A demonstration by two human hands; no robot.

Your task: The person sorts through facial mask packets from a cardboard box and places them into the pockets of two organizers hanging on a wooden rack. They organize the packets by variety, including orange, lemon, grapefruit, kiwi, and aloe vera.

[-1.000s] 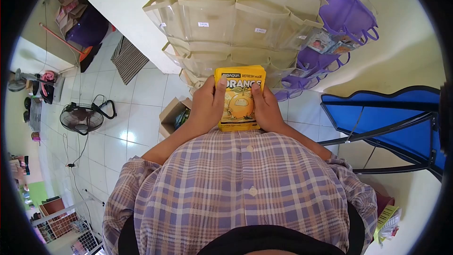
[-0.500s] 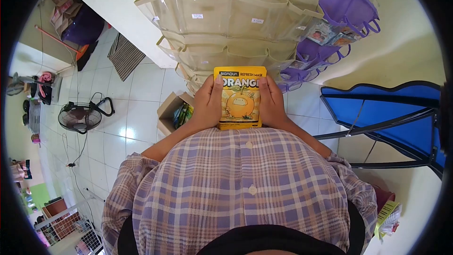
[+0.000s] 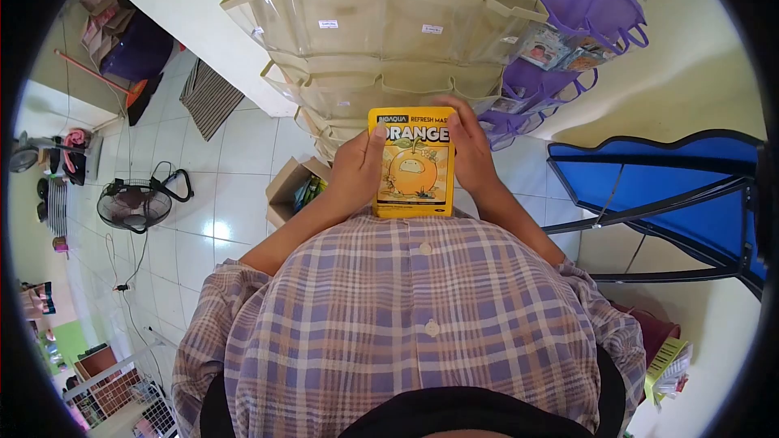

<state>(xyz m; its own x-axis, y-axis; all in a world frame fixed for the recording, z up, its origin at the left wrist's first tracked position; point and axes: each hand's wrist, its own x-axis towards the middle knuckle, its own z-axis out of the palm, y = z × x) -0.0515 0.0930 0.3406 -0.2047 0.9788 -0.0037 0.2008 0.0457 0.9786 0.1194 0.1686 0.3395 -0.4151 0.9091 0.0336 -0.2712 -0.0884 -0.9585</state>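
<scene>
A yellow sheet mask packet (image 3: 414, 174) with an orange drawn on its front is held upright close to my shirt. My left hand (image 3: 357, 166) grips its left edge, thumb on the front and fingers behind. Along the opposite edge, my right hand (image 3: 473, 154) holds the upper corner, with its fingers partly hidden behind the packet. Just beyond the hands hangs a beige pocket organizer (image 3: 341, 24) with clear pockets and small labels. Below my left forearm stands an open cardboard box (image 3: 281, 191) with green and yellow packets inside.
A purple hanging organizer (image 3: 580, 0) holding packets is at the upper right. Blue folding boards with black legs (image 3: 665, 182) lean at the right. A black fan (image 3: 134, 204) and its cord lie on the tiled floor at left, near a striped mat (image 3: 209, 97).
My right hand has shifted up along the packet's right edge, its fingers now showing over the top corner. The packet has risen slightly, and the view has moved a little.
</scene>
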